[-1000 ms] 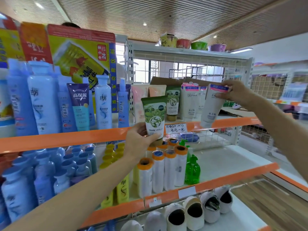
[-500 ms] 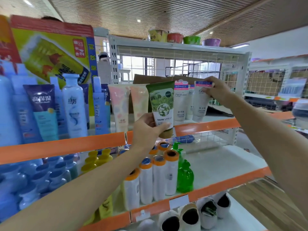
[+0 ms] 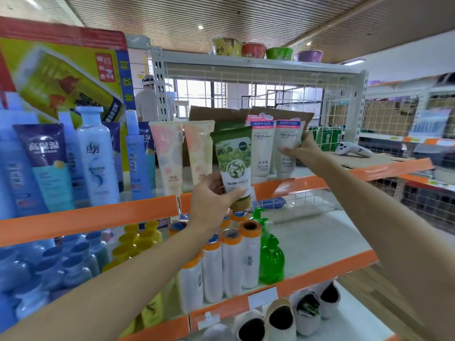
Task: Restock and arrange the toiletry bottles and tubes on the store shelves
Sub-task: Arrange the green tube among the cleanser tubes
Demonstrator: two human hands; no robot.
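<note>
Progress: my right hand (image 3: pixel 304 150) has carried its white facial tube (image 3: pixel 288 146) in to stand just right of the other white tube (image 3: pixel 262 148), fingers still on it. My left hand (image 3: pixel 214 200) grips the green tube (image 3: pixel 234 161), left of that neighbour; it goes next, I judge.

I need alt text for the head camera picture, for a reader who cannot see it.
The left hand holds a green tube labelled Warm Vanilla upright before an orange-edged store shelf, while the right hand grips a white Facial tube with a pink top standing on it. Blue bottles fill the shelf's left side.
</note>
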